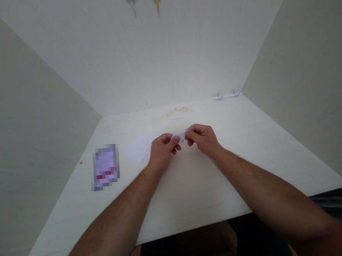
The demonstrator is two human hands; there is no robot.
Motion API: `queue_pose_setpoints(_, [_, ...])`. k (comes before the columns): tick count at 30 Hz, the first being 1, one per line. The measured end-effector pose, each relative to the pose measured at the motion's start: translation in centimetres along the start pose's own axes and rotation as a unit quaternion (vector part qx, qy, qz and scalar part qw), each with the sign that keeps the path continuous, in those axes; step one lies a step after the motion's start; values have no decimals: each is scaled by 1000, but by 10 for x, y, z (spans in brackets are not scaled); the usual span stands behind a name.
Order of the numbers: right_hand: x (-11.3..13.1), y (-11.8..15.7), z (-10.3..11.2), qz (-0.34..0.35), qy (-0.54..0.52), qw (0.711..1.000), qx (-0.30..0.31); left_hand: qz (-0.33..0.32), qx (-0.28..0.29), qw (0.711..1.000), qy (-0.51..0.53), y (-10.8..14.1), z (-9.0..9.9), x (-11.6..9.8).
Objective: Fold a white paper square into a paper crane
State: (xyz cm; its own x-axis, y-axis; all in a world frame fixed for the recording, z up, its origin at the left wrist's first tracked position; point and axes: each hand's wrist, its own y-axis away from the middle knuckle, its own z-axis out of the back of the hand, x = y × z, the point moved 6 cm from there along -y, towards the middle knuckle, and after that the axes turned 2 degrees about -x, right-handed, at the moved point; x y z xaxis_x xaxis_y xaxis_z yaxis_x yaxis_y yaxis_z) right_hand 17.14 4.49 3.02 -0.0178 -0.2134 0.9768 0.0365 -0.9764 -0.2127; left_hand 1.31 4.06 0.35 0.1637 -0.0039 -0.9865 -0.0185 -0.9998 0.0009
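Note:
Between my two hands, above the middle of the white table, is a small piece of white paper (pixel 180 136). My left hand (pixel 163 145) is closed on it, the thumb lying flat over its face. At the paper's right end, my right hand (pixel 201 138) pinches the edge between thumb and fingertips. The paper looks folded, though its folds are too small to make out. Just left of my left hand, white sheets of paper (pixel 139 147) lie on the table, partly covered by that hand.
A blurred-out purple packet (pixel 105 165) lies on the left of the table (pixel 191 188), near a tiny red speck (pixel 81 163). Folded white paper pieces (pixel 228 96) rest along the back wall at right. A stained patch (pixel 180 110) marks the back. White walls enclose three sides.

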Motion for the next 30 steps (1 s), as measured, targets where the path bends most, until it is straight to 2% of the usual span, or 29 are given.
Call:
queue_pose_setpoints(6, [2,3,2,67,103,992,-37,-4,12,1000,-24,-1,1,4])
queue_pose_setpoints(10, [6,5,2,94,160,982,-39,-4,12,1000,-27,-2,1,3])
queue_pose_setpoints(17, [22,11,5,196,250,946,-59,-11,16,1000,-23,-2,2,3])
queue_pose_setpoints(23, [17,9,5,155,203,966,-49,-12,25,999,-18,-1,1,2])
queue_pose_setpoints(30, [10,6,5,67,66,995,-38,-13,22,1000,-14,-1,1,4])
